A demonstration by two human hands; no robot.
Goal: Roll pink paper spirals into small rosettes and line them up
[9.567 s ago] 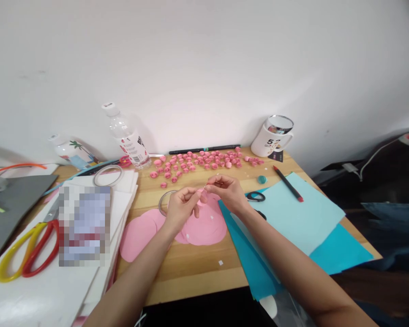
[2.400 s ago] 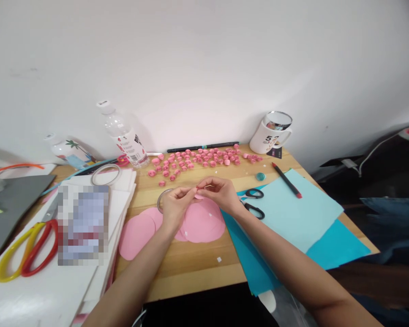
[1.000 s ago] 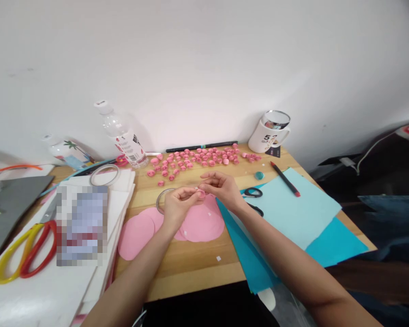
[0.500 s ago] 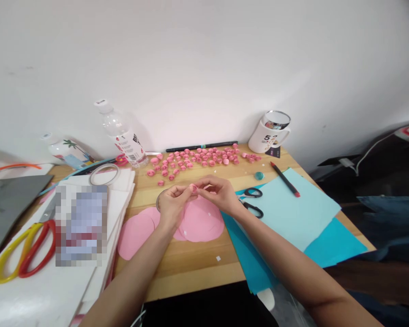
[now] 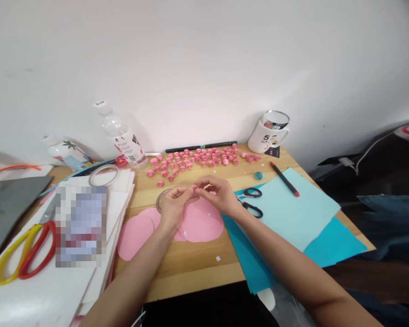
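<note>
Left hand (image 5: 173, 204) and right hand (image 5: 221, 196) meet on a small pink paper roll (image 5: 195, 188)

We see the small pink paper roll at the fingertips, over the wooden table (image 5: 197, 268), mostly hidden by the fingers around it. The left hand grips it between thumb and forefinger, and the right hand pinches it from the other side, its remaining fingers curled.

Below the hands we find overlapping pink paper circles (image 5: 204, 227), with one small white scrap on the top circle. A grey ring (image 5: 158, 203) lies just beside the left hand, partly behind it. Near the right forearm rest black-handled scissors (image 5: 246, 193), beside a pale aqua sheet (image 5: 303, 211) that overlaps brighter blue paper (image 5: 341, 243). A dark red-tipped pen (image 5: 286, 180) lies across the pale sheet's edge.

Beyond the hands, we see many pink paper coils (image 5: 204, 159) scattered in front of a long black pen (image 5: 187, 149) by the wall. A white mug (image 5: 264, 138) stands to their right and a clear plastic bottle (image 5: 124, 143) to their left. On our far left, scissors with yellow and red handles (image 5: 51, 247) lie on white sheets (image 5: 47, 295).
</note>
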